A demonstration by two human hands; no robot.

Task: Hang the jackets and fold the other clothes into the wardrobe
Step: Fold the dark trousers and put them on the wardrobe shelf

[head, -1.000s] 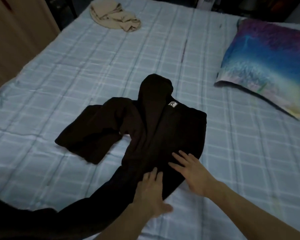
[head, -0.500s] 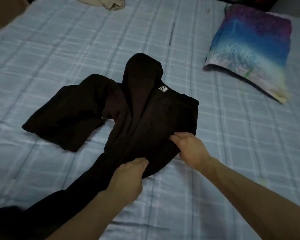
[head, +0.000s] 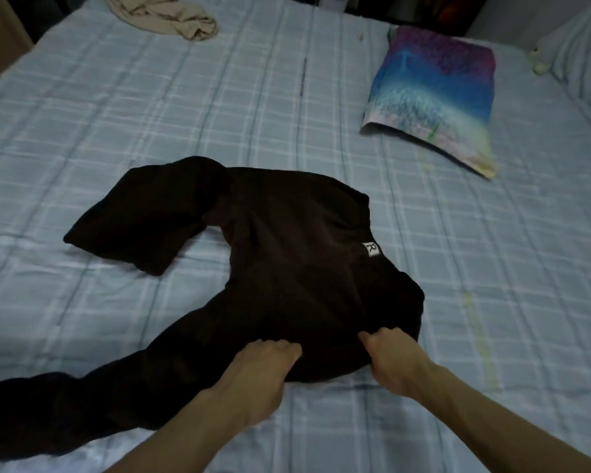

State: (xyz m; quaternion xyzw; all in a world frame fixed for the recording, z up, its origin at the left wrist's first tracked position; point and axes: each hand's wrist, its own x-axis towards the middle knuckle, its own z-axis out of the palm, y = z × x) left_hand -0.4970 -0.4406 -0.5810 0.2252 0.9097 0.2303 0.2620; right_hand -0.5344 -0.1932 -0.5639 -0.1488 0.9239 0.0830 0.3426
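A person's left hand (head: 263, 370) and right hand (head: 394, 356) grip the near edge of a black garment (head: 304, 268) spread on a bed. The fingers of both hands are curled into the cloth, bunching it, with the fingertips hidden in the fabric.

By the look of things, the job is at an early stage. This piece is only partly folded and none of it has been put away. A crumpled beige garment (head: 164, 15) lies untouched near the far edge of the bed, well apart from the hands. No hanger and no storage space is plainly in view, so folding or hanging both pieces and carrying them off is all left to do.

The black garment lies in the middle of the pale blue checked bed sheet (head: 492, 268), directly in front of the person. It is long-sleeved, thick and soft-looking, and it slumps in rounded folds rather than sharp creases. One sleeve is doubled over to the left, and the other trails toward the near left corner of the frame. A small white label (head: 371, 249) bearing the letter R shows on the right side of the body. Whether it is a jacket or a pullover cannot be told in this dim light. A multicoloured pillow (head: 434, 93) rests beyond it to the right.
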